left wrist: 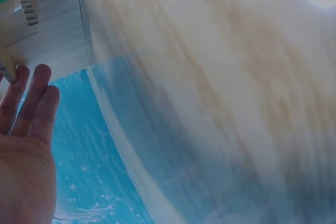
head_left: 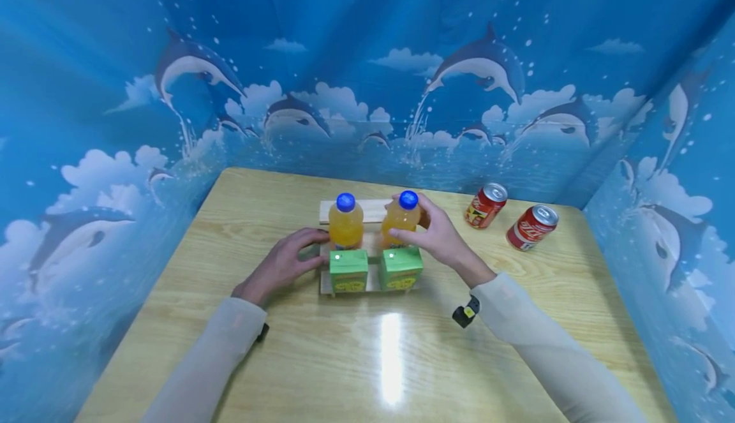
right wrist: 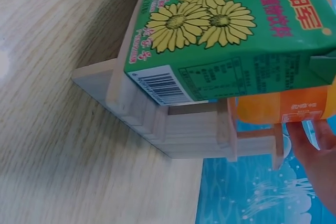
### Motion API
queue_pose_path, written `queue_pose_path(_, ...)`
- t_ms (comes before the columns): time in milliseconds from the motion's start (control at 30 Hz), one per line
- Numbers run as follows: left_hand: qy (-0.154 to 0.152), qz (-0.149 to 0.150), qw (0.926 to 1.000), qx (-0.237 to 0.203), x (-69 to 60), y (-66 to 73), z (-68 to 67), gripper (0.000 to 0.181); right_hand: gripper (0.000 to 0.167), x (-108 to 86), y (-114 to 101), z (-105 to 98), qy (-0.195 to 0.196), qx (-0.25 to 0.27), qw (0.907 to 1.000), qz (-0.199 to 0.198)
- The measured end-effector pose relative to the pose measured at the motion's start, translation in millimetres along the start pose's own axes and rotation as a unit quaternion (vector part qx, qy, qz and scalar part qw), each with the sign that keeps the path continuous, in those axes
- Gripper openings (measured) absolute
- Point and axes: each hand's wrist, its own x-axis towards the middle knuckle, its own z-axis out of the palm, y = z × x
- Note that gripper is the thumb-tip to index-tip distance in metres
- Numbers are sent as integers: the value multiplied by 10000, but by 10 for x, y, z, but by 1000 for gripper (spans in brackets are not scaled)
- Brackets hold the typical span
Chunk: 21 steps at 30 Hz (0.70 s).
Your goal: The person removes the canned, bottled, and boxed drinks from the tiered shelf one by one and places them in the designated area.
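A stepped wooden rack stands mid-table. Two orange-drink bottles with blue caps, a left bottle and a right bottle, stand on its rear step. In front of them, a left green drink carton and a right green drink carton occupy the lower step. My right hand grips the right bottle, thumb in front and fingers behind. Beside the rack's left end is my left hand; its fingers look nearly straight in the left wrist view, fingertips at a wooden bar.
Two red soda cans, a nearer can and a farther can, stand upright right of the rack. The wood-grain table meets a blue dolphin-print curtain at the back and sides. Light glares off the table's front.
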Motion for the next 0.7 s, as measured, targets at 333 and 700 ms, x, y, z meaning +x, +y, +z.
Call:
queue_pose_path(333,-8,-52,10000,-30,-7,-3,10,52,64,-62,-50,-162,343,-200,9992,-30)
queue_pose_path(700,-30,-79,10000,-48,-7,9,5,52,61,-160,-54,-344,660,-300,9974,30)
